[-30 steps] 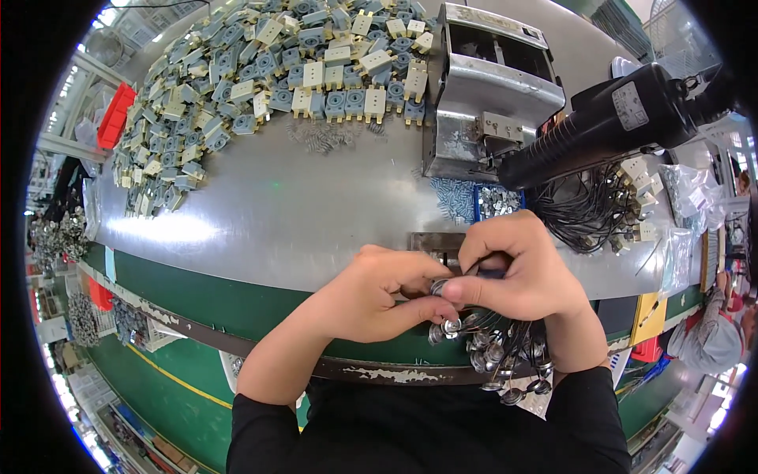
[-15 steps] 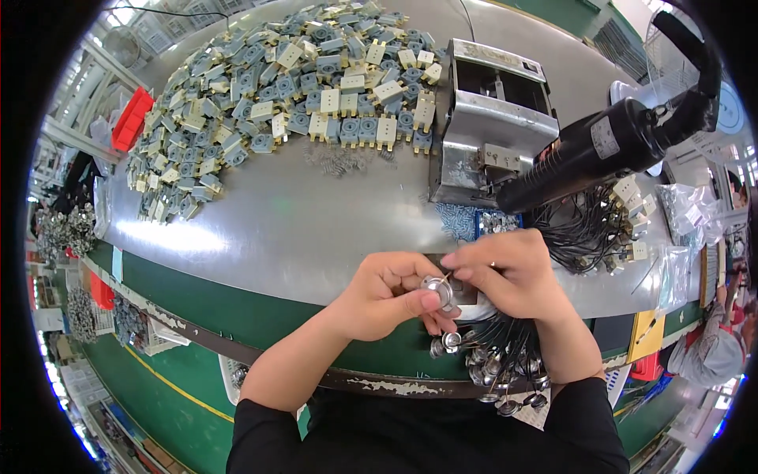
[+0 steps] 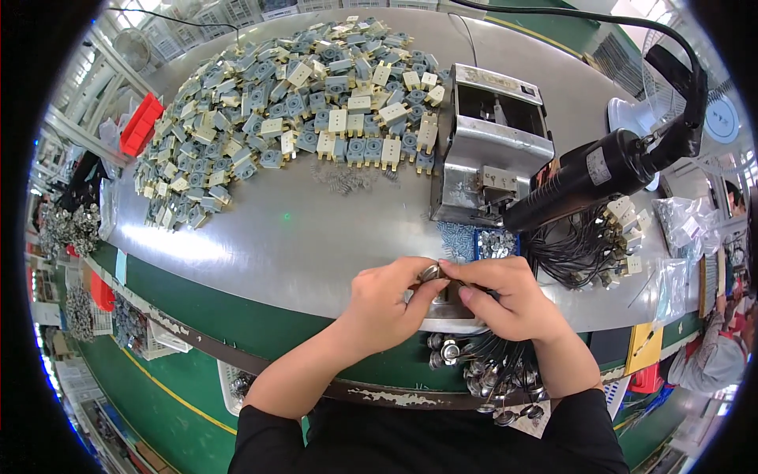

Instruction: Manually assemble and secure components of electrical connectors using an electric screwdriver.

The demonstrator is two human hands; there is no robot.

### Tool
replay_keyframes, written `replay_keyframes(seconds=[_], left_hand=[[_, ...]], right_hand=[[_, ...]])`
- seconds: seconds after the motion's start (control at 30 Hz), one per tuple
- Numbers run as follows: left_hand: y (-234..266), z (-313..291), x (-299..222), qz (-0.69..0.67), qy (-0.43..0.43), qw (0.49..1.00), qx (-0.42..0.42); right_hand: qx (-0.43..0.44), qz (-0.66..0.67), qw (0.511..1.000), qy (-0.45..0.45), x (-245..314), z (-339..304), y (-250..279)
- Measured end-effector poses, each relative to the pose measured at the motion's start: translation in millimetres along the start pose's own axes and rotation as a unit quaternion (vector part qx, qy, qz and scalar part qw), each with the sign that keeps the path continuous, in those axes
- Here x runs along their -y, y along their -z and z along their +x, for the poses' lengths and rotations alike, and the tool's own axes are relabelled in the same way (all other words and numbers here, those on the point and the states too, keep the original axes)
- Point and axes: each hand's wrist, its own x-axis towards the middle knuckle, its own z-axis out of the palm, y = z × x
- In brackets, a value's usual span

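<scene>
My left hand [image 3: 387, 304] is closed, pinching a round metal cap [image 3: 430, 273] between thumb and fingers over the table's near edge. The cap is tilted, and the fingers cover much of it. Against it, my right hand [image 3: 505, 300] is closed too, with thumb and forefinger drawn together; what they grip is mostly hidden, though a thin dark piece shows between the hands. Under the hands lies a small metal plate [image 3: 450, 310]. Just below, a bundle of black wires with shiny round metal caps [image 3: 451, 352] hangs over the table edge.
Grey and cream switch blocks [image 3: 338, 121] form a large heap at the back left, with loose springs [image 3: 346, 182] before it. A metal machine [image 3: 505, 134] and black electric screwdriver [image 3: 580, 183] stand right. Near them are screws [image 3: 455, 238], a blue tray [image 3: 476, 246] and black cables [image 3: 572, 257].
The cap has turned from showing its round face to a more edge-on tilt. My right fingers have come lower and closer to it. The whole view has shifted slightly.
</scene>
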Motion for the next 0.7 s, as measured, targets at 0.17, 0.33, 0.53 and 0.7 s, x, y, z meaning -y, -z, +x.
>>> replay_keyframes(seconds=[0.17,0.33,0.53,0.7], left_hand=[[-5,-3,6,-0.312,0.083,0.946,0.011],[-7,-4,9,-0.42,0.153,0.894,0.02],[62,12,21,0.002,0.078,0.995,-0.056],[183,1,88,0.545,0.078,0.806,-0.218]], right_hand=[[0.013,0.049,0.998,0.023,-7,-2,3],[-0.003,0.044,0.999,0.022,-5,-7,-1],[-0.053,-0.265,0.962,-0.038,4,-23,17],[-0.073,-0.301,0.95,-0.047,-19,-39,24]])
